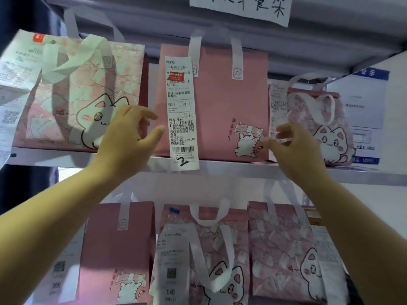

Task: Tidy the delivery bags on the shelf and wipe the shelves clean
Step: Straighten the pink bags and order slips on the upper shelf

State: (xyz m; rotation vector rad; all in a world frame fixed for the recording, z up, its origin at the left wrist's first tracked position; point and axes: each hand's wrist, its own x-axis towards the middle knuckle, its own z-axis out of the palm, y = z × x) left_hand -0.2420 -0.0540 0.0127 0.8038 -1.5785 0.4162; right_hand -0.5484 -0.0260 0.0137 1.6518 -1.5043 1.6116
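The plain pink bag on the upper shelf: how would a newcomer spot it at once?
Find the upper shelf under the handwritten paper sign. The plain pink bag is the middle of three there, just left of the right hand pinching a white handle. Unlike its patterned neighbours, it is solid pink with one small cat and a long receipt marked 2.

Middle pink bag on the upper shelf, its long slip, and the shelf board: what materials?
Pink bag: likely matte non-woven fabric or coated paper; flat, no gloss, soft strap handles.
Slip: thin printed paper, probably thermal; barcode, hangs limp.
Shelf board: looks like pale painted metal; thin smooth edge, uncertain.
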